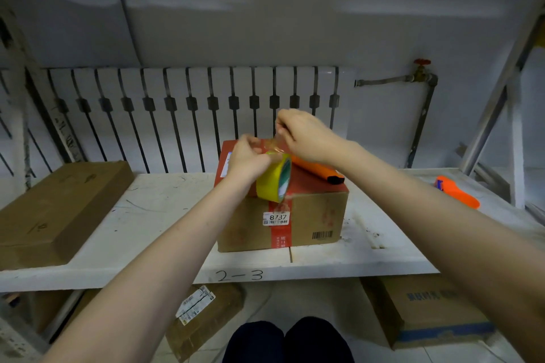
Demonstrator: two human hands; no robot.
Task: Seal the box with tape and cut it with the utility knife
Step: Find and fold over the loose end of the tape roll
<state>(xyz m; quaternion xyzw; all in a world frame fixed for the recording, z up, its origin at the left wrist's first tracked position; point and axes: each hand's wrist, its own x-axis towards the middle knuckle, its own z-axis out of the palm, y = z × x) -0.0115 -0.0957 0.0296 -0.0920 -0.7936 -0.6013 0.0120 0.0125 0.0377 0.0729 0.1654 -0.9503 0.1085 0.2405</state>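
A brown cardboard box point(312, 218) with a red top and a red strip down its front stands in the middle of the white shelf point(153, 215). Above its near top edge my left hand point(247, 160) grips a yellow tape roll point(272, 178), held on edge. My right hand point(306, 135) is higher and to the right, pinching the clear free end of the tape point(274, 143) pulled up from the roll. An orange utility knife point(320, 171) with a black end lies on the box top, partly hidden behind my right wrist.
A second orange tool point(457, 191) lies on the shelf at the right. A flat brown carton point(59, 209) sits at the left. A white radiator point(191, 115) is behind the shelf. More boxes point(424, 312) rest on the floor below, beside my knees.
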